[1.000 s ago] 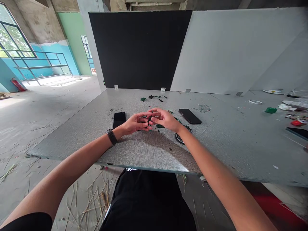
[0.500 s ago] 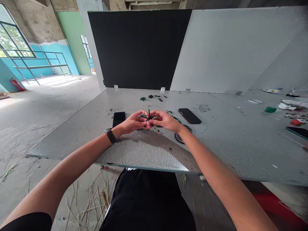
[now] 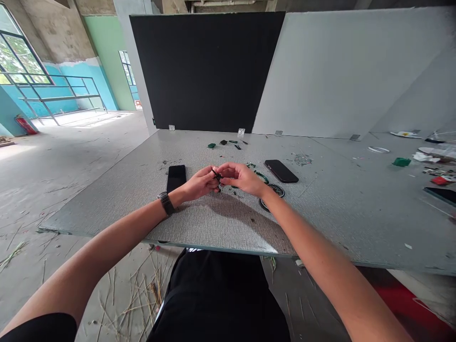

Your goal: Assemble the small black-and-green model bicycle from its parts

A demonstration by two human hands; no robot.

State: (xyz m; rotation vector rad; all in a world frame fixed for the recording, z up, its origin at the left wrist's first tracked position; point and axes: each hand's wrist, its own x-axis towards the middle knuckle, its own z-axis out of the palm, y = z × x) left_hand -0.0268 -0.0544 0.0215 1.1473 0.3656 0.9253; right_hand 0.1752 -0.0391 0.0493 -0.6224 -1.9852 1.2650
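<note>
Between my two hands is a small black part with thin arms, too small to name surely. My left hand pinches it from the left, fingers closed. From the right, my right hand curls over it with thumb and fingertips at its edge. Below the fingers a bit of dark piece pokes out. Just right of my right hand lie small black spoked wheels and a green curved part, partly hidden by the wrist.
A black phone lies left of my hands, another phone to the right. Small green and black pieces are scattered farther back on the grey table. A black panel rises behind. More clutter, including a green piece, sits far right.
The black part has tilted from a stem pointing upright to one leaning left. My left hand has turned and closed more around it; a spoked wheel seen behind those fingers is now hidden.
</note>
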